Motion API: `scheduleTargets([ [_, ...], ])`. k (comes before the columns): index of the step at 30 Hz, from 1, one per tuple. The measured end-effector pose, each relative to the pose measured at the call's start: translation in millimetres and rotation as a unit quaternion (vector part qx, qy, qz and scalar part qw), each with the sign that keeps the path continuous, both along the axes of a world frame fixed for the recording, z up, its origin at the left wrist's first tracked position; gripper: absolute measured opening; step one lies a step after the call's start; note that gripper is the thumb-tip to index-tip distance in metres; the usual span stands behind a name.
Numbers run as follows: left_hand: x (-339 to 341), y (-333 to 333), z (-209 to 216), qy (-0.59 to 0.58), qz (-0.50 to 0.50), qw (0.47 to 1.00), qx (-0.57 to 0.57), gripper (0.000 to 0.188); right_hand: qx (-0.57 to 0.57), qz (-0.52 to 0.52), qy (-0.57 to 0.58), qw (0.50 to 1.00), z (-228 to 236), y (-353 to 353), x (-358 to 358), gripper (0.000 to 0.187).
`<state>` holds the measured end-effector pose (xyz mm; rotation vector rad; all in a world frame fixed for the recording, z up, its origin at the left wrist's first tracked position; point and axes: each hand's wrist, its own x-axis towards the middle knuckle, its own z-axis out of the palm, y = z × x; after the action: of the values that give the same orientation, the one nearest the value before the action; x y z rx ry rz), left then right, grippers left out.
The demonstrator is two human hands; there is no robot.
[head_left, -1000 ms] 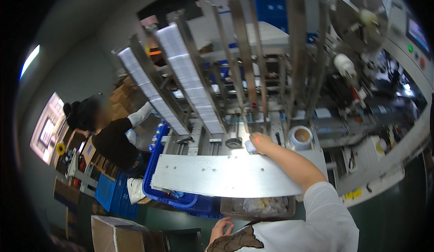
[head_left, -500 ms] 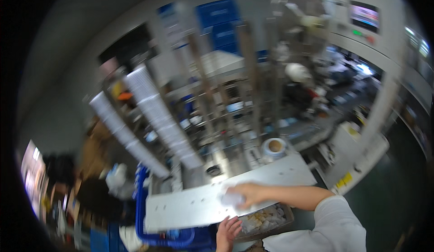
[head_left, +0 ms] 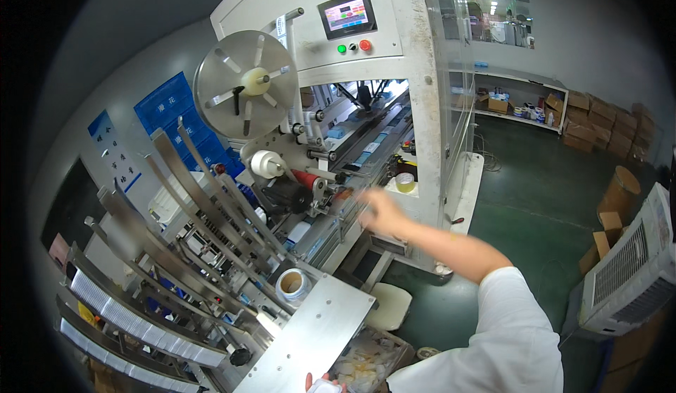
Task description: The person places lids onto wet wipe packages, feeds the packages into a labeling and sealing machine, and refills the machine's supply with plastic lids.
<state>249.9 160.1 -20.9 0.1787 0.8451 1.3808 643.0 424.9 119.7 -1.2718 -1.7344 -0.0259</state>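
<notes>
My right hand (head_left: pixel 382 213), smeared by motion, reaches out over the near side of a conveyor (head_left: pixel 331 227) on a packaging machine. Its fingers are too blurred to show whether anything is in them. At the bottom edge my left hand (head_left: pixel 308 380) shows only in part, its fingers around a small white packet (head_left: pixel 324 387). Between the hands lies a metal shelf plate (head_left: pixel 324 319) with a round container, brown inside (head_left: pixel 292 283), at its far end. Below the plate stands a box of crumpled whitish and yellow scraps (head_left: pixel 366 365).
Curved metal guide rails (head_left: pixel 190 203) and stacks of white packets (head_left: pixel 134 315) stand left. A large metal reel (head_left: pixel 246 83) and a control screen (head_left: pixel 348 14) are ahead. A roll of tape (head_left: pixel 405 182) sits by the conveyor. An air cooler (head_left: pixel 627 266) stands right.
My view has swung right towards the machine. My right hand has gone from above the metal plate, where it had a whitish thing, out to the conveyor. A white packet now shows in my left hand.
</notes>
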Motion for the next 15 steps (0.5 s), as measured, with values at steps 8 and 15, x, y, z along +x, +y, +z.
scheduleTargets([
  [8,57,21,-6,0.043,0.058,0.997,-0.009,0.091,0.158,-0.385,0.082,0.905,123,112,241,0.05],
  [15,113,43,18,0.042,0.081,0.995,-0.042,0.089,0.205,-0.429,-0.083,0.876,129,146,294,0.028],
])
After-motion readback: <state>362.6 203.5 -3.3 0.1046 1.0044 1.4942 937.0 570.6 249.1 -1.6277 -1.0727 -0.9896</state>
